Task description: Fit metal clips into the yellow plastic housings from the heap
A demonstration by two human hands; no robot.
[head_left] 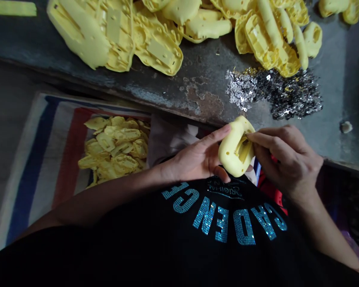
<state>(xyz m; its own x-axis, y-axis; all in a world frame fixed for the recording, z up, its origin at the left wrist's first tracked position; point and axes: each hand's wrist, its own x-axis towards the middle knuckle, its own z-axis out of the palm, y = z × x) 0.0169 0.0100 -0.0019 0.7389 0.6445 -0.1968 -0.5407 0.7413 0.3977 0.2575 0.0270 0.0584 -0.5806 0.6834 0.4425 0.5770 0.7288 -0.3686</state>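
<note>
Black shirt (137,247) below, left hand (194,155) and right hand (284,159) grip a yellow moulded piece (230,159), its slot (243,149) partly hidden.

Black T-shirt (77,255), turquoise rhinestone lettering (224,215), small white print (225,189)

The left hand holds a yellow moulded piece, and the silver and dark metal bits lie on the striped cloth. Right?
No: the metal bits lie on the worn bench top, not the striped cloth; the head view shows it. The rest stands.
</note>
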